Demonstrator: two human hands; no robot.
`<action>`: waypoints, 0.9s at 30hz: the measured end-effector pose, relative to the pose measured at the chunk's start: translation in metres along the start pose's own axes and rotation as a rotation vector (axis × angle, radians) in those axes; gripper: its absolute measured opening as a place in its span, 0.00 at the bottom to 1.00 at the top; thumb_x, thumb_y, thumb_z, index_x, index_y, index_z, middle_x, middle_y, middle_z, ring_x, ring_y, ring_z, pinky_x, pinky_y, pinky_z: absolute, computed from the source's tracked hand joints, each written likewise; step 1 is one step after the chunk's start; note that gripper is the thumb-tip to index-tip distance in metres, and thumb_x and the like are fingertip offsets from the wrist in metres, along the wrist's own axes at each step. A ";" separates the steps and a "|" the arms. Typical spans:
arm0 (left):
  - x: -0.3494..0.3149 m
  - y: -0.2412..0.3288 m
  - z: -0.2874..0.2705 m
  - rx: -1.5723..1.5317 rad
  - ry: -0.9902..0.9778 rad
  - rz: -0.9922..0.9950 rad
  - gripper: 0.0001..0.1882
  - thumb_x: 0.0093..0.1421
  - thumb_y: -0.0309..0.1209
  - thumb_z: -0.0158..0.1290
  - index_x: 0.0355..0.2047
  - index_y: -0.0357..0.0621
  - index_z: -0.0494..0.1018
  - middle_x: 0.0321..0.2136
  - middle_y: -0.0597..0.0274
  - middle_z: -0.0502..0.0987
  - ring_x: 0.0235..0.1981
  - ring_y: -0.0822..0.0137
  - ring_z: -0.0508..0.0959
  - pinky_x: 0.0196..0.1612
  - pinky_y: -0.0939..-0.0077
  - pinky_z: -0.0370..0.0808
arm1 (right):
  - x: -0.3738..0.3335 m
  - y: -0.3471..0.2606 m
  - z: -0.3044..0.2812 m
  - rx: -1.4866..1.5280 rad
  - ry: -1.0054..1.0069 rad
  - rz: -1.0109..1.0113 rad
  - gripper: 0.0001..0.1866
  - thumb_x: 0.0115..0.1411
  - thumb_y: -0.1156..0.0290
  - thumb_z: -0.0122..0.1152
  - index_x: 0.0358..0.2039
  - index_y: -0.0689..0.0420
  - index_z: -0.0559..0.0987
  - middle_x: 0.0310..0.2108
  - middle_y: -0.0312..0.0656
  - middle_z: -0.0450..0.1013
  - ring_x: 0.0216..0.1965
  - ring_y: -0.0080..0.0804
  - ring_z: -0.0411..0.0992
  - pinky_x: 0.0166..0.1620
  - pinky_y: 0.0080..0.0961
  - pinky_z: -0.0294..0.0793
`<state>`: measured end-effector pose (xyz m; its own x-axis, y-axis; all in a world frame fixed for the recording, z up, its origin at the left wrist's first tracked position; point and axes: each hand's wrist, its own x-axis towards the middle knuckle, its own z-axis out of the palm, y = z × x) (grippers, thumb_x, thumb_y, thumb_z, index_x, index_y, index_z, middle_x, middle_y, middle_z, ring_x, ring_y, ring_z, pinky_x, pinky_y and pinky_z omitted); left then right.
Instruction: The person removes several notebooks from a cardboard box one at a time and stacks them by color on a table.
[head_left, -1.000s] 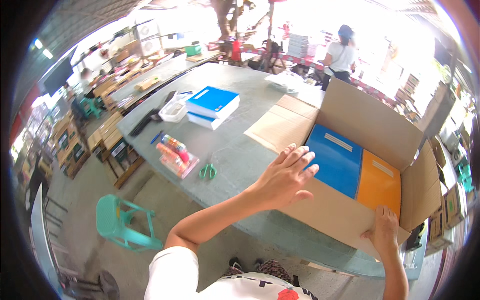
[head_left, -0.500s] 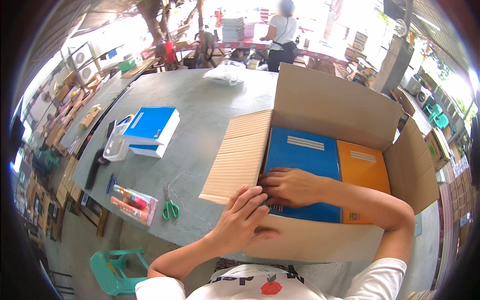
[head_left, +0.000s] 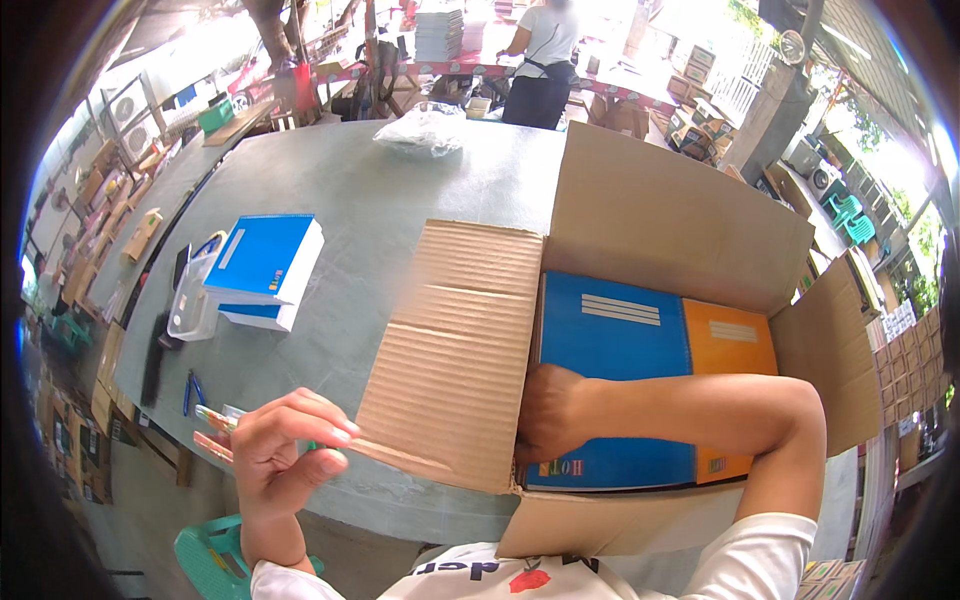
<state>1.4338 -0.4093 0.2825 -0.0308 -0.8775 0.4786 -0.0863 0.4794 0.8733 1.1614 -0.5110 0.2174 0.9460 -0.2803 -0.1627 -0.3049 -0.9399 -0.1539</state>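
An open cardboard box (head_left: 690, 215) stands at the right of the table, with blue notebooks (head_left: 625, 345) and orange notebooks (head_left: 735, 340) lying side by side in it. My right hand (head_left: 548, 410) reaches down at the box's left wall, beside the blue notebooks. Its fingertips are hidden in the gap there. My left hand (head_left: 285, 450) is at the near outer corner of the left flap (head_left: 445, 350), thumb and forefinger closed about that corner. The flap lies folded outward over the table. Behind my left hand, a packet of pens (head_left: 212, 432) and something green are mostly covered.
Two stacks of blue books (head_left: 262, 262) sit at the left by a white plastic basket (head_left: 190, 305). A blue tool (head_left: 193, 392) lies nearer. Clear plastic (head_left: 420, 130) rests at the table's far side. A green stool (head_left: 205, 555) stands below, and a person (head_left: 542, 65) stands beyond.
My left hand has moved left, away from my right hand, and the left flap has swung outward and down. My right hand has gone deeper along the box's left wall.
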 end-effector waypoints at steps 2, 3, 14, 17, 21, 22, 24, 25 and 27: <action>0.008 -0.007 0.003 0.057 -0.192 0.070 0.10 0.48 0.32 0.61 0.24 0.38 0.74 0.23 0.56 0.77 0.27 0.65 0.77 0.30 0.77 0.72 | -0.003 0.001 -0.005 0.000 -0.047 0.030 0.20 0.49 0.57 0.48 0.15 0.59 0.78 0.17 0.46 0.73 0.25 0.41 0.72 0.38 0.34 0.69; 0.012 -0.009 0.004 0.045 -0.180 0.078 0.10 0.48 0.32 0.61 0.24 0.38 0.74 0.23 0.56 0.77 0.27 0.65 0.77 0.30 0.77 0.72 | -0.009 0.000 -0.011 -0.013 -0.061 0.031 0.20 0.49 0.57 0.48 0.15 0.59 0.78 0.17 0.46 0.73 0.25 0.41 0.72 0.38 0.34 0.69; 0.043 -0.007 -0.006 0.283 -0.178 -0.013 0.06 0.49 0.28 0.60 0.24 0.39 0.74 0.22 0.61 0.77 0.24 0.69 0.77 0.28 0.79 0.71 | -0.058 -0.017 -0.110 0.109 -0.204 0.109 0.17 0.51 0.63 0.48 0.30 0.65 0.78 0.37 0.51 0.74 0.43 0.41 0.70 0.52 0.32 0.64; 0.056 -0.007 0.012 0.307 -0.337 0.042 0.06 0.50 0.27 0.59 0.25 0.40 0.74 0.22 0.62 0.76 0.24 0.68 0.77 0.29 0.78 0.71 | -0.066 -0.019 -0.115 0.075 -0.172 0.113 0.18 0.51 0.64 0.48 0.35 0.64 0.78 0.41 0.48 0.74 0.47 0.38 0.70 0.54 0.31 0.62; 0.070 -0.006 0.031 0.253 -0.432 0.067 0.07 0.50 0.29 0.59 0.24 0.39 0.74 0.22 0.59 0.77 0.25 0.68 0.78 0.29 0.78 0.72 | -0.078 -0.021 -0.110 0.099 0.033 0.095 0.16 0.49 0.67 0.48 0.30 0.66 0.78 0.35 0.47 0.75 0.45 0.37 0.71 0.52 0.30 0.65; 0.074 -0.003 0.034 0.229 -0.487 0.046 0.07 0.51 0.29 0.59 0.26 0.38 0.74 0.23 0.59 0.77 0.26 0.69 0.78 0.29 0.79 0.72 | -0.079 -0.021 -0.112 0.088 0.017 0.102 0.16 0.49 0.67 0.48 0.32 0.66 0.78 0.36 0.47 0.75 0.45 0.36 0.70 0.52 0.30 0.64; 0.076 -0.001 0.042 0.203 -0.546 0.024 0.07 0.52 0.28 0.58 0.27 0.37 0.74 0.24 0.59 0.77 0.26 0.70 0.78 0.30 0.79 0.72 | -0.081 -0.022 -0.113 0.079 0.001 0.113 0.17 0.49 0.67 0.49 0.34 0.66 0.77 0.38 0.47 0.75 0.46 0.36 0.70 0.52 0.31 0.64; 0.076 0.001 0.046 -0.005 -0.572 -0.191 0.08 0.53 0.28 0.57 0.29 0.36 0.73 0.25 0.59 0.77 0.27 0.71 0.77 0.31 0.79 0.73 | -0.082 -0.023 -0.114 0.077 -0.007 0.119 0.17 0.49 0.67 0.49 0.34 0.65 0.78 0.38 0.47 0.74 0.46 0.36 0.70 0.52 0.31 0.64; 0.078 0.001 0.055 -0.216 -0.590 -0.411 0.09 0.55 0.29 0.56 0.31 0.34 0.73 0.26 0.60 0.77 0.28 0.71 0.77 0.32 0.79 0.74 | -0.084 -0.025 -0.115 0.080 -0.017 0.123 0.17 0.48 0.67 0.50 0.33 0.65 0.78 0.38 0.47 0.74 0.46 0.36 0.70 0.53 0.31 0.64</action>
<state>1.3769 -0.4776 0.3160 -0.5720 -0.8195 0.0354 -0.0103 0.0503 0.9987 1.1025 -0.4870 0.3473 0.8990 -0.3886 -0.2018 -0.4271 -0.8798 -0.2087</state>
